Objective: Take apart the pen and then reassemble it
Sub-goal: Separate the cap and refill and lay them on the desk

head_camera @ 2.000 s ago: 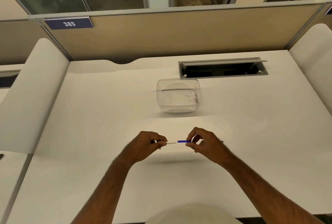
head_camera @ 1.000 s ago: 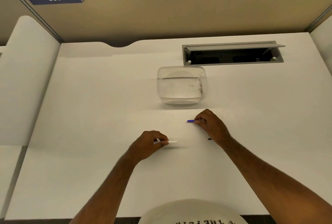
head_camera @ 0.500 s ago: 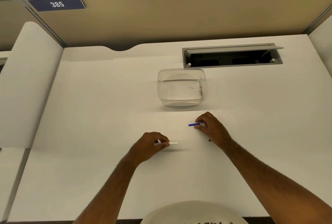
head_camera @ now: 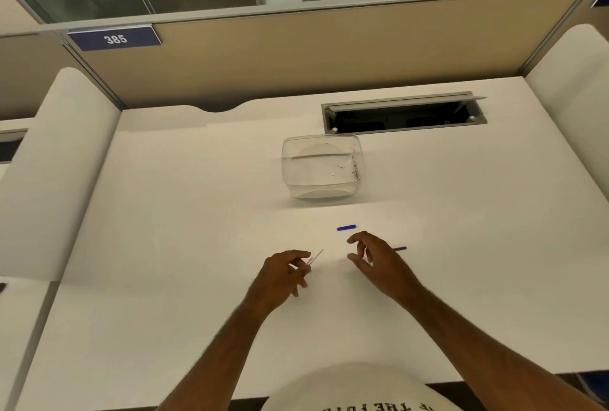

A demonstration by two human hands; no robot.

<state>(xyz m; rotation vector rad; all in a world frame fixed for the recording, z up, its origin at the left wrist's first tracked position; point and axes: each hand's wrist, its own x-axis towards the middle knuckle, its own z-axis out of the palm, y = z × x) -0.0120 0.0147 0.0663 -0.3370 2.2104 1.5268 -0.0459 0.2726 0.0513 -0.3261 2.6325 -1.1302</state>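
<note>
The right hand [head_camera: 379, 262] has let go of the blue pen piece [head_camera: 346, 228] it pinched half a second ago; that short blue piece now lies alone on the white desk [head_camera: 164, 245], just beyond the right fingertips and apart from them. The hand has drawn back toward the person and hovers with thumb and fingers loosely spread, holding nothing. A dark thin part [head_camera: 399, 249] pokes out from behind the right hand on its right side, lying on the desk; what it is cannot be told for sure.

The left hand [head_camera: 283, 273] has tilted its pale pen barrel [head_camera: 316, 256], which pointed level to the right before and now slants up and to the right. The fingers are closed around the barrel's lower end, with the free end sticking out toward the right hand. The 2 hands sit near each other with a gap between them.

Farther back, a clear plastic container [head_camera: 321, 170] stands on the desk, beyond the blue piece. Behind it is an open cable hatch [head_camera: 403, 117] in the desktop. A nameplate reading 385 [head_camera: 114, 38] is fixed on the partition at upper left.
</note>
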